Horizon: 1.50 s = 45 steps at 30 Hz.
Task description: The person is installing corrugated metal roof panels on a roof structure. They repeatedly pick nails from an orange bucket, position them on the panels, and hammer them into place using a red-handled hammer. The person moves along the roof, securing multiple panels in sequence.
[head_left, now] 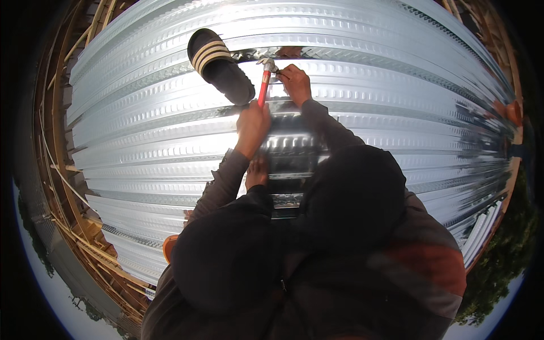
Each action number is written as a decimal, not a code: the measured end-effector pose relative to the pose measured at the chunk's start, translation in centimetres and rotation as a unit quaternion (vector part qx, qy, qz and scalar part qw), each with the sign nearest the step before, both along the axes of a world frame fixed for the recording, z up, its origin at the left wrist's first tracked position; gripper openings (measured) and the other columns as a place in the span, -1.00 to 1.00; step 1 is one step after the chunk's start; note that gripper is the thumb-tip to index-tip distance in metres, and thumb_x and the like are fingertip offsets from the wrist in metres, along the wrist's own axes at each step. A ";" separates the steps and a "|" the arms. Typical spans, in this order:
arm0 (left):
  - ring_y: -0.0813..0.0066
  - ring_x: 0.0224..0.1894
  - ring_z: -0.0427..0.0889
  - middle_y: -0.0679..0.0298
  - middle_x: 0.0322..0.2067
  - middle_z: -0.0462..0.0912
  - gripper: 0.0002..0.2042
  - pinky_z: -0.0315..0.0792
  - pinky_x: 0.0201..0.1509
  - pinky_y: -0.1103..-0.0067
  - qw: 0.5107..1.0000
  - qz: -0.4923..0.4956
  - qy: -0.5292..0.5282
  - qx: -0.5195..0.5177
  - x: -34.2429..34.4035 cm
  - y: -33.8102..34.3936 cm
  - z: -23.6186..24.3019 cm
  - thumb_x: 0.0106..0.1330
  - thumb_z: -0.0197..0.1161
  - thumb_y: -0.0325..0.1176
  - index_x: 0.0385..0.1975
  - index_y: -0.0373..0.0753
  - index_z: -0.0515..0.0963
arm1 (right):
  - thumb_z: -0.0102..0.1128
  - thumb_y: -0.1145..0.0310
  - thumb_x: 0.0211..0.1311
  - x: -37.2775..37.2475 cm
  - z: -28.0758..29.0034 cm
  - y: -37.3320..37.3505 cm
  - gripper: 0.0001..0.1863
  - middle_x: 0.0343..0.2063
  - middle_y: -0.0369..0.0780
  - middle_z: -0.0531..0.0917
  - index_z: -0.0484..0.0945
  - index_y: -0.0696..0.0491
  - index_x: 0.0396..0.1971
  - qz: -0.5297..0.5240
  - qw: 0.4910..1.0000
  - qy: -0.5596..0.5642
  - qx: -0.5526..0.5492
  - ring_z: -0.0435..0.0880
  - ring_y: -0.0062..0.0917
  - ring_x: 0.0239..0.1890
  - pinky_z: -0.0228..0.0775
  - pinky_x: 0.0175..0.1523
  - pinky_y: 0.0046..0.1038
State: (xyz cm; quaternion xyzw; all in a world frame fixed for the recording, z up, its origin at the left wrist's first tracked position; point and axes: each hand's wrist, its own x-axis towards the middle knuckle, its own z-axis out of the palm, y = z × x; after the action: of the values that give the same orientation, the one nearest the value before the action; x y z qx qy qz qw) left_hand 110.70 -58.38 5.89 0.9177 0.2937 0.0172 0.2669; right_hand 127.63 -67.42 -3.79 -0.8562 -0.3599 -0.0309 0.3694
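Claw hammer (264,84), red-handled, one: raised off the ridged metal sheets (141,96) in the left hand (253,126), head uppermost beside the right hand (296,85).
Left fingers closed fully around the lower handle, a grip that left the head free and judged suited to control; right fingers pinched nearly together on a small dark piece (277,72), too small to identify, apparently held close to the head to keep it steady; one dark slot (289,52) between sheets, just beyond both; one black sandal (218,61) with striped strap, strap upward, aslant on the ridges left of the head, probably put there to lie near; one bare foot (256,173), planted behind the left hand, likely for balance; timber framing (67,195), along the left edge.
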 end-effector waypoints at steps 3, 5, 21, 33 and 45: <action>-0.26 -0.44 0.66 -0.21 -0.52 0.64 -0.66 0.51 -0.34 0.02 0.999 0.026 0.011 -0.033 -0.7 -1.9 2.0 0.50 0.12 -0.14 -0.25 -0.38 0.48 | 0.40 0.30 0.21 -1.2 -0.7 -1.3 -0.87 -0.37 -0.26 0.69 0.79 0.01 -0.32 0.018 1.000 0.001 0.020 0.69 -0.32 -0.32 0.52 -0.17 -0.30; -0.23 -0.46 0.69 -0.16 -0.54 0.66 -0.67 0.54 -0.34 0.00 1.000 0.018 0.012 -0.007 -0.5 -1.8 0.9 0.50 0.11 -0.09 -0.19 -0.31 0.46 | 0.41 0.30 0.20 -1.1 -0.9 -1.0 -0.87 -0.36 -0.25 0.69 0.79 0.01 -0.31 0.010 1.000 0.017 -0.009 0.69 -0.32 -0.31 0.52 -0.17 -0.30; -0.23 -0.37 0.71 -0.15 -0.46 0.70 -0.65 0.55 -0.24 0.01 0.999 0.017 0.037 -0.027 -0.8 -2.2 0.8 0.49 0.11 -0.07 -0.17 -0.31 0.47 | 0.43 0.35 0.15 -1.7 -0.3 -1.5 -0.88 -0.38 -0.25 0.67 0.77 0.07 -0.36 0.028 0.998 0.026 0.049 0.69 -0.32 -0.31 0.50 -0.18 -0.29; -0.28 -0.42 0.63 -0.22 -0.53 0.60 -0.65 0.46 -0.33 0.04 0.999 0.032 -0.035 -0.022 0.7 -2.1 1.9 0.51 0.13 -0.15 -0.29 -0.40 0.48 | 0.49 0.20 0.06 -1.6 2.0 -4.7 -0.58 0.12 -0.32 0.60 0.74 -0.09 -0.02 -0.016 0.981 -0.044 -0.190 0.52 -0.36 0.16 0.36 0.17 -0.25; -0.22 -0.47 0.68 -0.15 -0.56 0.65 -0.68 0.53 -0.32 0.02 1.000 0.023 -0.007 0.007 -0.3 -2.0 2.0 0.50 0.10 -0.09 -0.21 -0.28 0.49 | 0.35 -0.01 0.21 -1.6 1.3 -4.6 -0.54 0.42 -0.36 0.38 0.69 -0.40 0.14 -0.041 0.962 -0.021 -0.268 0.29 -0.25 0.44 0.12 0.37 0.20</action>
State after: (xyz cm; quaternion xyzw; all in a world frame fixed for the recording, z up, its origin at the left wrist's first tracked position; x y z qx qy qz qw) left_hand 110.41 -60.34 7.92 0.9125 0.3122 0.0320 0.2623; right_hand 126.05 -71.97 -2.48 -0.9370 -0.3274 0.0335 0.1170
